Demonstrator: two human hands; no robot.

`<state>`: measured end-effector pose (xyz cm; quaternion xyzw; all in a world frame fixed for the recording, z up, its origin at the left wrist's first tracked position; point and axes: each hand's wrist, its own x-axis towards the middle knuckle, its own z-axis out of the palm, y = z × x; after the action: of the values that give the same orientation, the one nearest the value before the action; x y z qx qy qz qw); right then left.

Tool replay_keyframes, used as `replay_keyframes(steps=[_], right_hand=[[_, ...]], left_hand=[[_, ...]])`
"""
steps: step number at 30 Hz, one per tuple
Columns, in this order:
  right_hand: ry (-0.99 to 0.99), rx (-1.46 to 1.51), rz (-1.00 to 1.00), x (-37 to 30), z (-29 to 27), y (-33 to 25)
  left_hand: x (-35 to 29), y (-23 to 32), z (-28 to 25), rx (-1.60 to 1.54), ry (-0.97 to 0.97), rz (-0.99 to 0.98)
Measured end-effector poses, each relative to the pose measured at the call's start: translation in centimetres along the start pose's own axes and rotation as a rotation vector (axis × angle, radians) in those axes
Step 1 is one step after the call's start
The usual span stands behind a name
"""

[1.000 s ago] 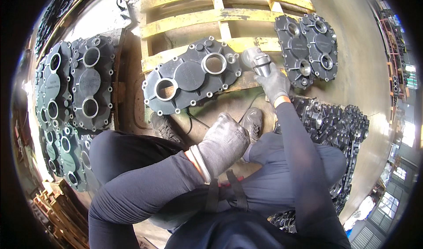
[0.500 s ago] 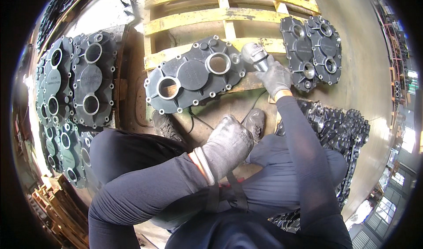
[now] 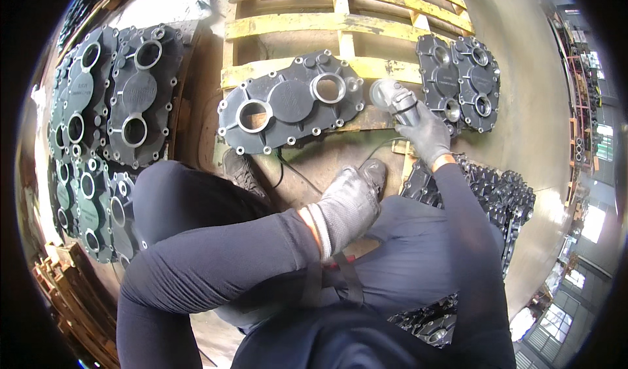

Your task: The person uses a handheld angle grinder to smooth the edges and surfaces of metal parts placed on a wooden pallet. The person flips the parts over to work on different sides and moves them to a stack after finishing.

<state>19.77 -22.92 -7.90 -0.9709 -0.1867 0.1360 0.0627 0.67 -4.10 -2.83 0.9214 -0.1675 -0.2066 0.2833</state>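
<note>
My right hand (image 3: 428,134), in a grey glove, is closed around an angle grinder (image 3: 400,102). The grinder's round disc (image 3: 379,94) is just off the right end of a dark grey cast cover (image 3: 291,102). That cover lies flat in front of me, with two large machined holes and bolt bosses around its rim. My left hand (image 3: 350,205), also gloved, rests above my lap, curled in like a fist. Its back faces up, so whatever its fingers may hold is hidden. Neither hand touches the cover.
A yellow wooden pallet (image 3: 288,24) lies beyond the cover. Similar covers are stacked at left (image 3: 137,94), and two more covers (image 3: 461,81) stand at far right. Several dark castings (image 3: 490,192) are piled beside my right knee. A black cable (image 3: 297,178) crosses the floor near my shoes.
My right hand and the grinder have moved right and slightly nearer, leaving the cover's right end. My left hand has stayed near my lap. The whole view has shifted slightly.
</note>
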Motion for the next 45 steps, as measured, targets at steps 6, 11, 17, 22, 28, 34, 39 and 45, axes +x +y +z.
replay_keyframes(steps=[6,11,17,22,28,34,39,45], right_hand=[[-0.216,-0.069,-0.166,-2.1,-1.8,-0.3],[-0.322,-0.097,-0.237,-3.5,0.1,-0.7],[-0.368,-0.091,-0.222,-3.9,1.7,-2.5],[-0.349,-0.034,-0.225,-3.6,2.2,-2.9],[-0.347,-0.003,-0.236,-2.9,2.2,-4.5],[-0.336,-0.082,-0.268,-3.4,2.9,-3.1],[-0.329,-0.068,-0.293,-3.1,3.4,-4.0],[-0.323,-0.164,-0.303,-3.7,3.3,-2.9]], left_hand=[[-1.1,0.5,0.3,0.123,0.000,0.099],[-2.4,0.5,0.3,0.394,0.008,0.199],[-3.0,1.2,-1.0,0.186,-0.102,0.197],[-3.1,0.9,0.1,0.126,0.031,0.198],[-3.0,1.1,-0.8,0.166,-0.009,0.170],[-2.5,1.3,-1.3,0.201,-0.039,0.180],[-2.3,1.2,-2.0,0.221,-0.120,0.180],[-2.1,0.9,-0.6,0.199,0.006,0.148]])
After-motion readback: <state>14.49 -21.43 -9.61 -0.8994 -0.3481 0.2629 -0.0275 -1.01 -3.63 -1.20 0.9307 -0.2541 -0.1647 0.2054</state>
